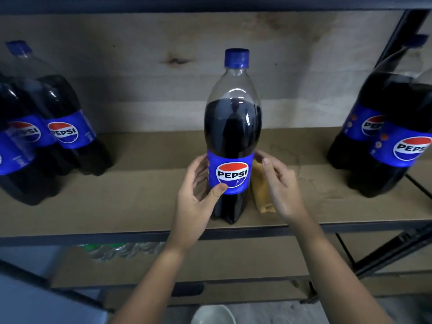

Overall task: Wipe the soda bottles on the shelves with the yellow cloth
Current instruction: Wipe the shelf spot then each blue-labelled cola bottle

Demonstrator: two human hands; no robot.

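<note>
Left hand (pixel 196 197) grasps the upright soda bottle (pixel 232 136); right hand (pixel 278 183), fingers relaxed, hovers beside the yellow cloth (pixel 260 190).

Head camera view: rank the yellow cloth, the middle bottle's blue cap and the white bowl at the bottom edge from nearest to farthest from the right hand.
1. Yellow cloth: right beside the right hand, between it and the middle bottle.
2. Blue cap: up at the bottle's top, above the hand.
3. White bowl: far below, under the shelf, at the frame's bottom edge.
</note>
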